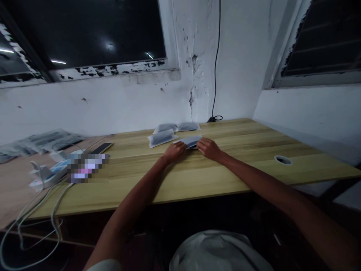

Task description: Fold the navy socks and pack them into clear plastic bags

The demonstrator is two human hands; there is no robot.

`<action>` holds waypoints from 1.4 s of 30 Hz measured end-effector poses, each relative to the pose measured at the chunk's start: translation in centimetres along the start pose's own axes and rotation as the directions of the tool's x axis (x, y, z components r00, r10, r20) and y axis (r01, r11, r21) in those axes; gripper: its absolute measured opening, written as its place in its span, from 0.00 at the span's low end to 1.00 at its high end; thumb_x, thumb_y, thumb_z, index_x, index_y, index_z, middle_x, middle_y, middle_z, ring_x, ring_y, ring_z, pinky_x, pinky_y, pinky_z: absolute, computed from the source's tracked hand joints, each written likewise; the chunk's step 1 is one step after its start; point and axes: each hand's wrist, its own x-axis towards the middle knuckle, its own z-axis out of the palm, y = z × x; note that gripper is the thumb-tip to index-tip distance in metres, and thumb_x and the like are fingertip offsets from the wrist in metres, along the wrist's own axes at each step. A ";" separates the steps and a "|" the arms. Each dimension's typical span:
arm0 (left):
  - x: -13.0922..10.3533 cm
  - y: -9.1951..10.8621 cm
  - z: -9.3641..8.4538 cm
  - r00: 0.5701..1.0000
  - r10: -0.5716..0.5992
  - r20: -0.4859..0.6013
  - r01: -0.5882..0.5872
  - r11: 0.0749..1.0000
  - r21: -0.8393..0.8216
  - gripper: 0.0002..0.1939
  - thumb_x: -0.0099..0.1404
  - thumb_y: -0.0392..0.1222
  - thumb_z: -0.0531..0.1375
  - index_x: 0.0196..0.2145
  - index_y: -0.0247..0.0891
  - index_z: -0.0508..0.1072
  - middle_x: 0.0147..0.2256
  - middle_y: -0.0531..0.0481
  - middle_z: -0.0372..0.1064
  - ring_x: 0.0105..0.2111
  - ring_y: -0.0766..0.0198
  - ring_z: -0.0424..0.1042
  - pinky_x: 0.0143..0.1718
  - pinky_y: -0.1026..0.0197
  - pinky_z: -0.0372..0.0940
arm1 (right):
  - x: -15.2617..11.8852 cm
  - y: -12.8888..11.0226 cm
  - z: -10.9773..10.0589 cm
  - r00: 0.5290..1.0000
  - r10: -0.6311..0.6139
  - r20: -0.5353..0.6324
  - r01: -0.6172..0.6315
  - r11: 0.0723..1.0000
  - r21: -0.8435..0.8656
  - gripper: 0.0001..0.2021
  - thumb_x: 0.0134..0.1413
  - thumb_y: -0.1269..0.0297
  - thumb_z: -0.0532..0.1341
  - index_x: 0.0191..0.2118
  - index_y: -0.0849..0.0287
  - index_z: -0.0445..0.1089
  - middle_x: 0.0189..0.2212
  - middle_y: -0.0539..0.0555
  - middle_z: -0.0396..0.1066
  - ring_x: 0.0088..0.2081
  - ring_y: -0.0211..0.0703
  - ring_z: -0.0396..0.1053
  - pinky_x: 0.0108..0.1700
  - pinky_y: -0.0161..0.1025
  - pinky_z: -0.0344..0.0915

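Note:
A flat grey packet with pale edges [191,140] lies on the wooden table between my hands. My left hand [175,151] is closed on its left end, and my right hand [208,148] has its fingers closed on the right end. Just beyond, three similar packets rest on the table: one at the near left [163,138], one behind it [165,128] and one at the back right [188,126]. The fingertips of both hands are partly hidden.
On the left are a pile of grey packets [46,141], a dark phone [103,148], a power strip [56,173] with white cables [55,210], and a blurred-out object [88,168]. A round cable hole [283,160] is on the right. A black cable [216,67] hangs down the wall.

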 end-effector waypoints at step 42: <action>-3.9 -5.7 -3.6 0.714 -0.698 -0.053 0.700 0.710 0.075 0.05 0.57 0.41 0.65 0.32 0.39 0.78 0.44 0.39 0.68 0.49 0.46 0.67 0.45 0.52 0.66 | 0.9 2.1 -4.9 0.772 0.514 0.374 -0.551 0.248 0.797 0.21 0.45 0.48 0.67 0.40 0.60 0.74 0.35 0.56 0.76 0.36 0.46 0.73 0.35 0.39 0.68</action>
